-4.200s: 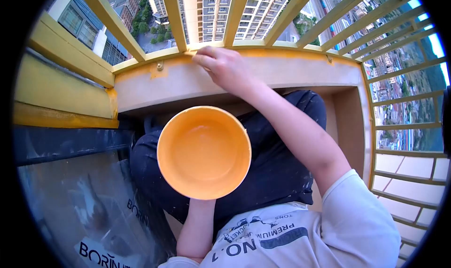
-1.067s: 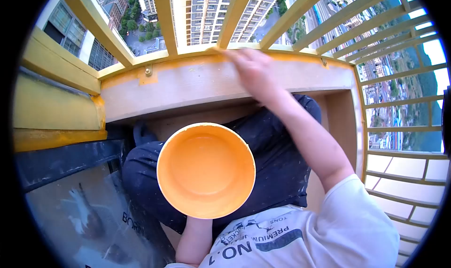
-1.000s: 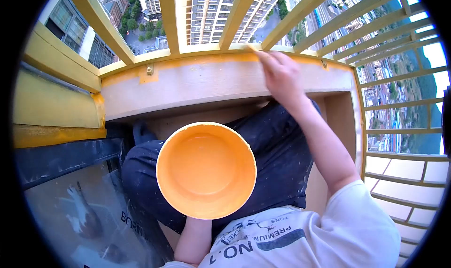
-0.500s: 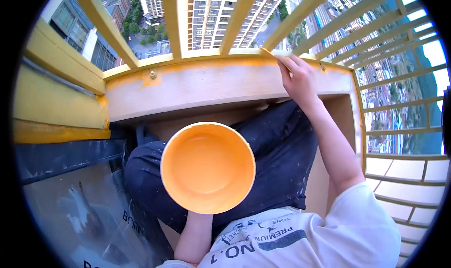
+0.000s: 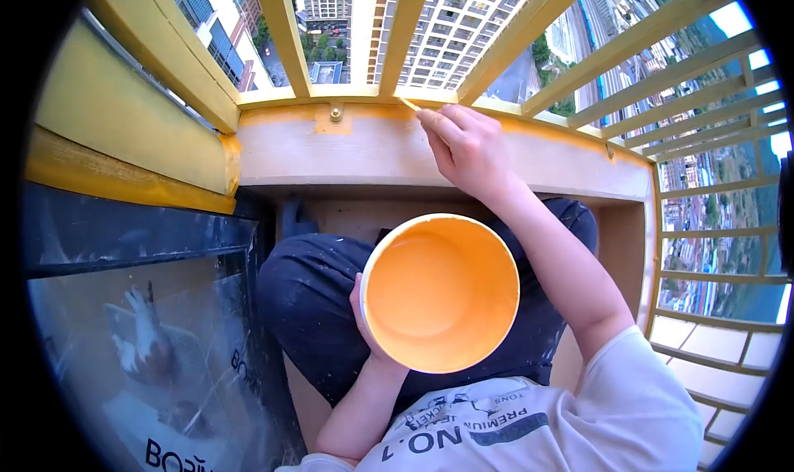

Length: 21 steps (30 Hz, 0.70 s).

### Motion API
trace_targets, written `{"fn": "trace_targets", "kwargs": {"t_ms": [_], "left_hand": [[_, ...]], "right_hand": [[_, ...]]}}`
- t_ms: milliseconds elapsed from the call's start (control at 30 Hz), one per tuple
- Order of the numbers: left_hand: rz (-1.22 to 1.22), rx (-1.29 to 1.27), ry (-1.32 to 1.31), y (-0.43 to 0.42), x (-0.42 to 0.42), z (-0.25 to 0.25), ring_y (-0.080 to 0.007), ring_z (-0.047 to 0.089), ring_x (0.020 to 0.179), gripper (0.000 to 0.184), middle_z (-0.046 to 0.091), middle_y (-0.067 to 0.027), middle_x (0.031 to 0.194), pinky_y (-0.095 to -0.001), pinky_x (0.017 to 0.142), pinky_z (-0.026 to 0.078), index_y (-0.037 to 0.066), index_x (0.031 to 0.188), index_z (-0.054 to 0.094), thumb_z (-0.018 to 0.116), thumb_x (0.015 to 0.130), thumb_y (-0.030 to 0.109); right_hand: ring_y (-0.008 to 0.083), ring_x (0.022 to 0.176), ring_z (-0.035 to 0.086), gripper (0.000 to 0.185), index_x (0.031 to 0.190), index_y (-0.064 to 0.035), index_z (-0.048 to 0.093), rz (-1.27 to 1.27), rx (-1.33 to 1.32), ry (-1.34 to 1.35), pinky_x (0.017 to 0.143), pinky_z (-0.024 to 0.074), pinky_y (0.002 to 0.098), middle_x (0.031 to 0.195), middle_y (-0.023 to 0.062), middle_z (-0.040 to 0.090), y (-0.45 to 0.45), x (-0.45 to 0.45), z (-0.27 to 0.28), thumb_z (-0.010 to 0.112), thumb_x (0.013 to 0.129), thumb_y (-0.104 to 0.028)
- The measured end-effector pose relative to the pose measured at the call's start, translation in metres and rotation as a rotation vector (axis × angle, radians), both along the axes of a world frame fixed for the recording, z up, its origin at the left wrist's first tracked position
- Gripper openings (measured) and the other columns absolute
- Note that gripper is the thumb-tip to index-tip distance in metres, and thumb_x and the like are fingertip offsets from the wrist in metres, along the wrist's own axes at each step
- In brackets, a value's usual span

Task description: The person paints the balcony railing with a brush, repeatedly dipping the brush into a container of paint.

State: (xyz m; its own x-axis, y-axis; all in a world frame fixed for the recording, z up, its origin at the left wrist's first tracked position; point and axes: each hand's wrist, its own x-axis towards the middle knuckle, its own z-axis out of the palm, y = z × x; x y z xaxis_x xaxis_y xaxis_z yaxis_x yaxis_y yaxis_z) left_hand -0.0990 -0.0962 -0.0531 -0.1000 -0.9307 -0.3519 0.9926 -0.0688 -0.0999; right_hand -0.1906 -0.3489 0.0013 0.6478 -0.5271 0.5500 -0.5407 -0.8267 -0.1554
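My left hand [image 5: 361,313] is wrapped round the side of a round bucket [image 5: 499,302] above my lap. Orange-yellow paint coats its inner wall, and the bucket is tilted so that its mouth faces me. In my right hand [image 5: 469,147], closed in a pinch, is a slim paintbrush [image 5: 408,103] with a yellow tip, mostly hidden by the fingers. Its tip meets the bottom rail [image 5: 364,94] of the yellow railing, where the rail joins the pale ledge [image 5: 372,154]. A band of yellow paint runs along the ledge's top edge.
Yellow bars [image 5: 405,26] rise in front and curve round to the right, with tall buildings far below. A bolt [image 5: 336,114] sticks up from the ledge. On the left stand a yellow panel [image 5: 124,112] and a dark-framed glass pane [image 5: 124,364]. My legs [image 5: 310,286] are folded under the ledge.
My right hand with the paintbrush has moved left along the bottom rail. The view has turned, so the bucket now sits further right, and my left hand's fingers show at its side.
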Motion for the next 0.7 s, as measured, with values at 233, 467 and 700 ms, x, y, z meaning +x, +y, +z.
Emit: {"fn": "trace_targets", "kwargs": {"t_ms": [233,467,700], "left_hand": [[-0.069,0.008,0.078,0.002,0.001,0.008,-0.0312,0.055,0.135,0.074,0.055,-0.0119,0.15,-0.0498,0.11,0.047,0.013,0.149,0.052,0.037,0.102,0.068],[-0.099,0.038,0.058,0.0,0.001,0.01,-0.0301,0.055,0.135,0.071,0.056,-0.0114,0.148,-0.0491,0.111,0.046,0.013,0.15,0.05,0.034,0.104,0.064],[-0.023,0.008,-0.024,0.001,-0.008,-0.005,-0.029,0.054,0.136,0.068,0.053,-0.012,0.15,-0.0483,0.112,0.045,0.013,0.152,0.047,0.032,0.105,0.061]], "right_hand": [[0.0263,0.086,0.072,0.026,0.113,-0.0084,0.075,0.174,-0.037,-0.055,0.073,0.0586,0.0373,0.095,0.0092,0.073,-0.018,0.066,-0.014,0.071,0.088,-0.002],[0.0271,0.082,0.072,0.024,0.115,-0.007,0.075,0.144,0.014,-0.108,0.071,0.0582,0.0383,0.092,0.0092,0.073,0.005,0.045,0.001,0.072,0.091,-0.003],[0.0297,0.08,0.073,0.018,0.104,-0.0046,0.075,0.061,-0.055,0.119,0.069,0.0592,0.0405,0.089,0.0118,0.073,-0.011,0.064,0.007,0.067,0.088,-0.003]]}}
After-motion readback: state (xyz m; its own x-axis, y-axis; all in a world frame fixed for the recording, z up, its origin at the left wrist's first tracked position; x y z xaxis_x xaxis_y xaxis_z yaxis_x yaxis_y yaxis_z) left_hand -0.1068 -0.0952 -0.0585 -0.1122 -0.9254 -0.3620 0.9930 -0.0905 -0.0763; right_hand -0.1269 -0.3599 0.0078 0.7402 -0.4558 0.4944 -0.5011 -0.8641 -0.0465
